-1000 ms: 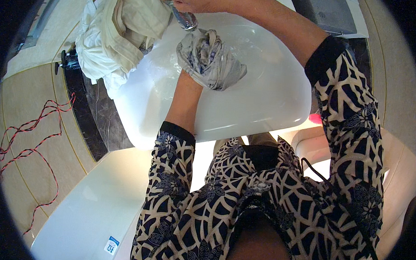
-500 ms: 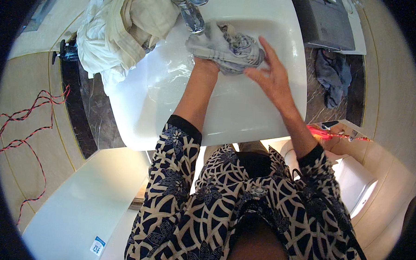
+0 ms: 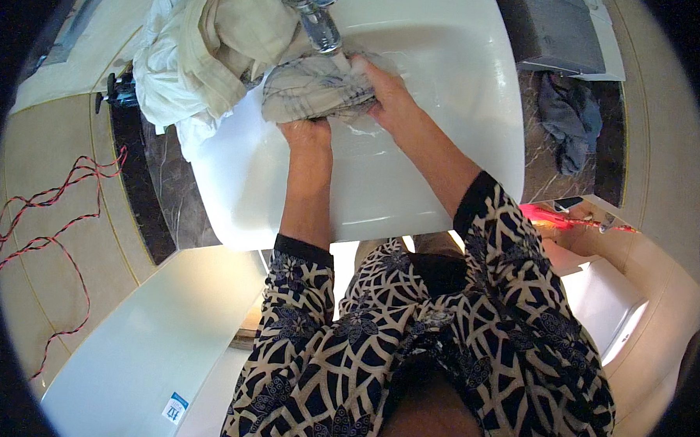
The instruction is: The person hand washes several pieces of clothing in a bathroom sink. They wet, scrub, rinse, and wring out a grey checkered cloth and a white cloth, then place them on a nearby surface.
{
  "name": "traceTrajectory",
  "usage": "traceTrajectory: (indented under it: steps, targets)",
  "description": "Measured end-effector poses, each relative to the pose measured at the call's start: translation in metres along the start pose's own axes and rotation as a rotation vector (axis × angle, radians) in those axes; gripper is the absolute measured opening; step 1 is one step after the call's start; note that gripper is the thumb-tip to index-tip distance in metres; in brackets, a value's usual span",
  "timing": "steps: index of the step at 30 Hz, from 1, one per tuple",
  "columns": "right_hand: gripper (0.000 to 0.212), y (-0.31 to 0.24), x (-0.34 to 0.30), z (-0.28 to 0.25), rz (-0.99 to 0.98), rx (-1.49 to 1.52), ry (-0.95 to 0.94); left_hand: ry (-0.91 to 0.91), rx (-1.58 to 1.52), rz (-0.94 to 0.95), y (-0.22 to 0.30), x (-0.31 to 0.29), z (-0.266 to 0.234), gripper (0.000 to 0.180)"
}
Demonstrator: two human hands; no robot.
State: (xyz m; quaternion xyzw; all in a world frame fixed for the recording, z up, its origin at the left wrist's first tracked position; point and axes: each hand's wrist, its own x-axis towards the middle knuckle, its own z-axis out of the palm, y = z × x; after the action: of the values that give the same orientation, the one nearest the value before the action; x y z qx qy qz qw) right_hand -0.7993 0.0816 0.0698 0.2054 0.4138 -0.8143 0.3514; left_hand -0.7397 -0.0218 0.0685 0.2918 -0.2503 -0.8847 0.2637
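Note:
A wet, pale plaid cloth (image 3: 313, 90) is bunched under the metal faucet (image 3: 321, 30), inside the white sink (image 3: 462, 153). From below, my left hand (image 3: 303, 130) supports it, closed on its lower side; most of those fingers are hidden beneath the fabric. My right hand (image 3: 387, 93) grips the cloth's right end close to the spout, with its fingertips partly covered by the folds.
Cream and white laundry (image 3: 208, 64) is heaped over the sink's left rim. A dark blue-grey cloth (image 3: 569, 123) lies on the dark stone counter at right, near a grey box (image 3: 557, 28). Twisted red-and-black cord (image 3: 62, 186) hangs along the left wall.
My right hand has moved left and closed on the cloth, having been spread beside it. The cloth and my left hand have shifted left, and the cloth looks more spread out.

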Motion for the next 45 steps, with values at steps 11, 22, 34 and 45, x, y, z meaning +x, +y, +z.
traceTrajectory:
  steps: [11,22,34,45]
  targets:
    - [0.028,-0.019,-0.023,0.011,-0.360,-0.146,0.021,0.091,-0.109,-0.422,0.005,0.002,0.001,0.036]
    - [0.037,-0.044,-0.093,0.019,-1.254,-1.307,-0.572,-0.434,0.236,-0.739,-0.030,-0.013,-0.003,0.028]
    - [0.028,-0.056,-0.040,-0.022,-0.043,0.138,-0.046,-0.324,0.407,-0.778,0.003,-0.015,-0.010,0.040]
    - [0.011,-0.028,0.000,-0.002,0.055,0.283,0.070,-0.419,0.146,-0.649,0.038,-0.028,-0.017,0.069]
